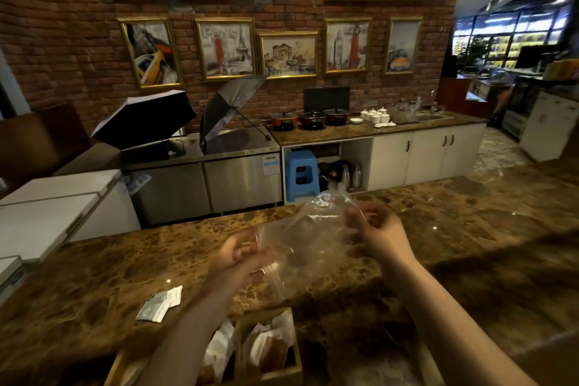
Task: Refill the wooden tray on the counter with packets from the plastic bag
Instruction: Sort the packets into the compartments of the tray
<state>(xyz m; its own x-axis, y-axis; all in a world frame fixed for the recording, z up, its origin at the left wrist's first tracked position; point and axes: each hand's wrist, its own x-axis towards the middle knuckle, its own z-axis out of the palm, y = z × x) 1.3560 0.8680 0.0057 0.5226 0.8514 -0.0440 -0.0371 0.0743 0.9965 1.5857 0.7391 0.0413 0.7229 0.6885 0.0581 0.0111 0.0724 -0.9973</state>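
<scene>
A clear plastic bag (pixel 305 241) hangs crumpled above the marble counter (pixel 94 276), held between both hands. My left hand (pixel 239 255) pinches its lower left edge. My right hand (pixel 377 232) grips its upper right part. The bag looks see-through with nothing plainly inside. Below, at the near edge, stands the wooden tray (pixel 296 354) with compartments holding white and brown packets (pixel 269 348); my left forearm crosses over its left part. A few loose white-and-green packets (pixel 159 304) lie on the counter to the left of the tray.
Behind the counter are a steel fridge unit (pixel 238 178) with two open umbrellas, a blue stool (pixel 300 172), and white cabinets (pixel 423 153) topped with pots and cups. White chest units (pixel 47 213) stand at left. The brick wall carries framed pictures.
</scene>
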